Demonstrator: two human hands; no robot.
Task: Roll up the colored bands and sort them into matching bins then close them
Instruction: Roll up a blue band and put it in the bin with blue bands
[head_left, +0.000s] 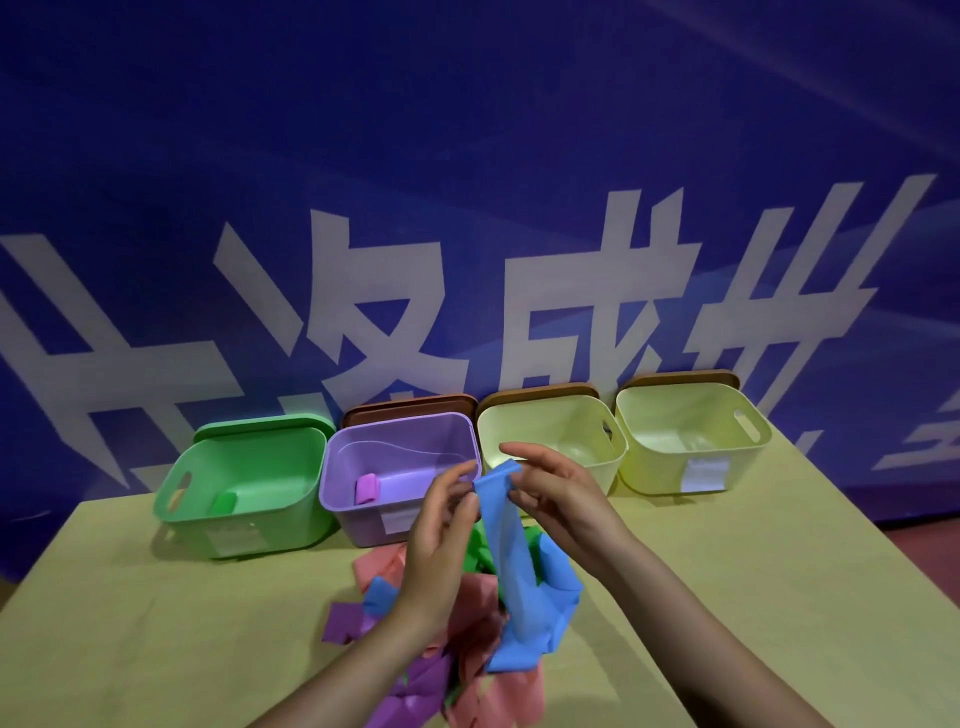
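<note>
Flat, limp blue band (506, 561) between hands

A blue band (511, 561) hangs over the loose pile (431, 654) (pink, purple, green) before four open bins (244, 493).

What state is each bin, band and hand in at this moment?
green bin: open, lid leaning behind, one rolled green band inside
purple bin: open, rolled purple band inside
left yellow bin: open, contents unclear
right yellow bin: open, looks empty
blue band: unrolled, hanging, top end held
left hand: pinching the band's top
right hand: pinching the band's top
band pile: loose, unsorted on the table
</note>
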